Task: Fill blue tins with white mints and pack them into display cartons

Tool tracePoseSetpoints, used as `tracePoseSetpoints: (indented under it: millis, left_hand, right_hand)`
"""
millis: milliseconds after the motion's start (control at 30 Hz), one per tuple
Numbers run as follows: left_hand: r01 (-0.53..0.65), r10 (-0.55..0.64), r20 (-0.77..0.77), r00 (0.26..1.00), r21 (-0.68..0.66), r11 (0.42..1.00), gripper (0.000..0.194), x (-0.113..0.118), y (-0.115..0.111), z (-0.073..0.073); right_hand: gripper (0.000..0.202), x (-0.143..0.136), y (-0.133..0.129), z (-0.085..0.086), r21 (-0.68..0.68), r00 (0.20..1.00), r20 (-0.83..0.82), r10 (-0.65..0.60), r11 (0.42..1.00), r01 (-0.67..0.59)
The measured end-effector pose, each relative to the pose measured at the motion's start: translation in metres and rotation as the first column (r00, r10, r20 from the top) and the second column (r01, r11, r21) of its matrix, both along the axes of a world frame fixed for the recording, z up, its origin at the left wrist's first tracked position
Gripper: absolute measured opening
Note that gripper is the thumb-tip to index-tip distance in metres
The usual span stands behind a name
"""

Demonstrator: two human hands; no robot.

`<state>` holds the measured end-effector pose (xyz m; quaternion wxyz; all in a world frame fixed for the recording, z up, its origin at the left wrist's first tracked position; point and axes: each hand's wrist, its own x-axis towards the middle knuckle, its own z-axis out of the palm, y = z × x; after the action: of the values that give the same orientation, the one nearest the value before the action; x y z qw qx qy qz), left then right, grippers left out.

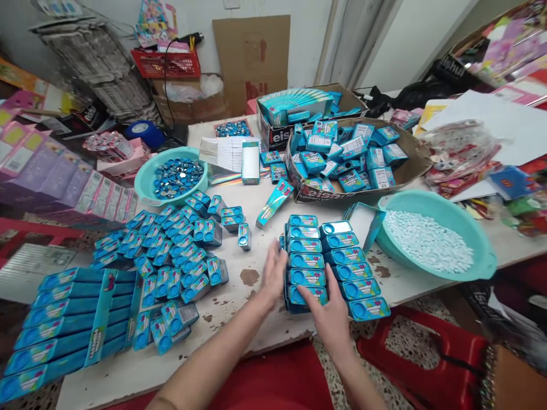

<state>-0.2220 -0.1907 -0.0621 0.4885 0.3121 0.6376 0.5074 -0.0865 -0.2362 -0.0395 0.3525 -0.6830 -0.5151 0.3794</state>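
Observation:
Two columns of small blue candy boxes stand in front of me, the left column point(306, 261) between my hands and the right column point(354, 272) beside it. My right hand point(331, 313) grips the near end of the left column, thumb on the top of the nearest box and fingers along its right side. Smeared by motion, my left hand point(273, 273) is at that column's left side, its fingers partly hidden. To the left stands a large group of loose blue boxes point(183, 245). A flattened blue display carton point(276, 202) lies behind the columns.
A turquoise basin point(482, 256) of white candies stands at right, another basin point(143, 191) of blue-and-silver pieces at back left. Cardboard boxes point(363, 193) of blue packs are behind. A filled display tray point(96, 336) sits at near left. A red stool point(453, 341) stands below the table edge.

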Motion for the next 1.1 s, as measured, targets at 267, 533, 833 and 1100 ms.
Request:
tracePoseSetpoints:
  millis: [267, 533, 833, 1100]
  left_hand:
    - [0.034, -0.162, -0.500, 0.851, -0.254, 0.966, 0.026, -0.078, 0.170, 0.004]
    - [0.147, -0.131, -0.244, 0.961, 0.049, 0.988, 0.019, -0.100, 0.115, 0.088]
    - [-0.239, 0.178, 0.240, 0.954, 0.257, 0.936, 0.037, -0.106, 0.014, 0.132]
    - [-0.277, 0.365, -0.318, 0.875, 0.290, 0.916, 0.027, -0.167, -0.094, 0.105]
  right_hand:
    - [0.052, 0.001, -0.012, 0.026, 0.462, 0.944, 0.289, 0.161, 0.840, -0.285]
    - [0.077, -0.040, 0.090, 0.082, 0.192, 0.898, -0.402, 0.181, 0.975, -0.111]
    - [0.081, -0.137, 0.114, 0.110, 0.274, 0.674, -0.635, 0.378, 0.926, -0.261]
    - [0.026, -0.134, 0.217, 0.060, -0.092, 0.535, -0.845, 0.025, 0.977, -0.191]
